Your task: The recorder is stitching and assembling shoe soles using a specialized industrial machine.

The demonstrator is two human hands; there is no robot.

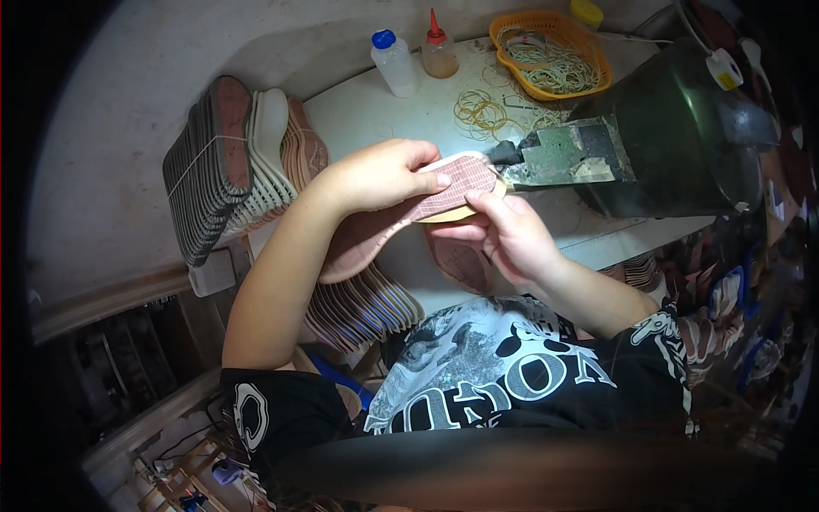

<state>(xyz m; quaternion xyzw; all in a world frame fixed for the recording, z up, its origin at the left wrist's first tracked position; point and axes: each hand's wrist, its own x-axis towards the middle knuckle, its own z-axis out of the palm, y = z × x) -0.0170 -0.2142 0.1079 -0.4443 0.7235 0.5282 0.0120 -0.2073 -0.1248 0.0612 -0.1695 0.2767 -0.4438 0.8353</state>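
Observation:
I hold a pinkish-brown shoe insole (363, 246) with a woven-looking pattern and a cream edge. My left hand (382, 177) grips it from above, thumb on the patterned face and fingers hidden beneath. Closed at the near edge of the same end, my right hand (518, 237) pinches the rim between thumb and fingers. That end meets the dark tip of a green machine's arm (567, 155); whether they touch, I cannot tell. Below my hands, another brownish insole (461, 263) lies on the white table (350, 107).
Tied stacks of grey insoles (200, 175), white insoles (266, 128) and pink insoles (305, 141) stand at left. Striped insoles (363, 311) sit nearer me. Behind are two squeeze bottles (394, 68), rubber bands (482, 113) and an orange basket (604, 75). The green machine body (674, 128) fills the right.

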